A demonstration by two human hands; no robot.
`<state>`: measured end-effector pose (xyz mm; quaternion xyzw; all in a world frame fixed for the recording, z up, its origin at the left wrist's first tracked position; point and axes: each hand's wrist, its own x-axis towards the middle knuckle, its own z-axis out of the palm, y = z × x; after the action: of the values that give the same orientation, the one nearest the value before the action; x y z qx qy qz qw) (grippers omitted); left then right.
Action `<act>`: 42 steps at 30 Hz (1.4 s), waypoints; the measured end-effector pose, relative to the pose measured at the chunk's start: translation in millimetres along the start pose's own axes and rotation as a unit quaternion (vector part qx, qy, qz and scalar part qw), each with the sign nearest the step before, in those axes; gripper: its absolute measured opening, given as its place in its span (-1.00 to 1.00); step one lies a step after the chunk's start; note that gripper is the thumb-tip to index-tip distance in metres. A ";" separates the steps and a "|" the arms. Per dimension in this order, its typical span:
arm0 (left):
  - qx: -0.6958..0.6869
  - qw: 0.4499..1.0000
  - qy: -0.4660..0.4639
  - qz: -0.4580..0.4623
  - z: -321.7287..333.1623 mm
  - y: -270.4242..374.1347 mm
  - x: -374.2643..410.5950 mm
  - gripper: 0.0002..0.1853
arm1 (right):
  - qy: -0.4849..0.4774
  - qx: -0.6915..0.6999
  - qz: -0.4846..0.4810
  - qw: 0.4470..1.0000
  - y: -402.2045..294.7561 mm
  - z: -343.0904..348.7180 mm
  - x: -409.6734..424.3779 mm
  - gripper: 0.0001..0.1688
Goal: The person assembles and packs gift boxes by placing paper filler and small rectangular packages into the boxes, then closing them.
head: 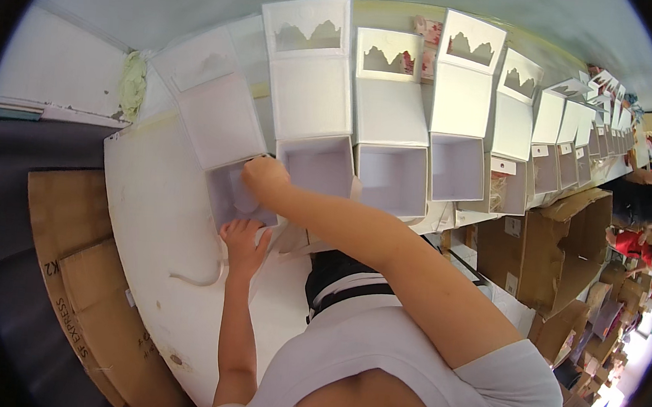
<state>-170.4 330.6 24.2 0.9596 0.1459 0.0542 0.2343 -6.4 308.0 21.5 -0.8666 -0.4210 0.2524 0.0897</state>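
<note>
The leftmost white cardboard gift box (210, 195) stands with its lid raised towards the wall; the lid has a cut-out window. Over the rim of its near wall hook the fingers of my left hand (245, 249), thumb spread to the right. My right hand (265, 178) is curled at the back right corner of this box, its fingertips hidden. A small dark thing shows beside those fingers; I cannot tell what it is. Below my left hand, a pale ribbon (199, 281) curves across the white table (146, 229).
To the right, a row of similar open boxes (392, 180) runs along the wall. One holds shredded filler (497, 197). A large open carton (535, 248) stands beside the table at right, flattened cardboard (95, 294) at left. Other people (636, 245) are far right.
</note>
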 end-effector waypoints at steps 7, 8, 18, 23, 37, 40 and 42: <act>0.014 1.000 0.015 -0.008 5.2 -1.5 1.7 -0.84 | 0.108 0.081 -0.169 0.976 22.3 -32.5 -48.2 -0.84; 0.020 1.000 0.015 -0.015 5.7 -2.5 -1.9 -0.85 | 0.107 0.122 -0.186 0.969 25.7 -33.1 -61.8 -0.82; 0.022 0.999 0.026 -0.033 -7.6 -11.2 8.9 -0.89 | -0.101 0.081 -0.276 0.952 53.1 23.8 -163.2 -0.81; -0.012 0.999 0.002 -0.037 -24.6 -15.8 20.7 -0.89 | -0.236 0.026 -0.357 0.903 41.7 39.5 -163.0 -0.81; 0.011 0.996 -0.089 -0.012 -1.8 85.6 47.5 -0.31 | 0.294 -0.001 -0.039 0.955 129.0 9.2 -180.5 -0.66; 0.069 0.991 -0.111 -0.002 14.7 65.5 44.1 -0.60 | 0.316 -0.008 -0.145 0.938 130.3 16.4 -190.0 -0.87; 0.059 0.991 -0.117 0.000 17.6 57.1 44.2 -0.69 | 0.309 -0.015 -0.179 0.934 132.0 13.9 -196.7 -0.88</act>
<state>-110.8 288.0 36.8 0.9716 0.1205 -0.0668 0.1924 -25.1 71.7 32.2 -0.8134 -0.5244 -0.0544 0.2458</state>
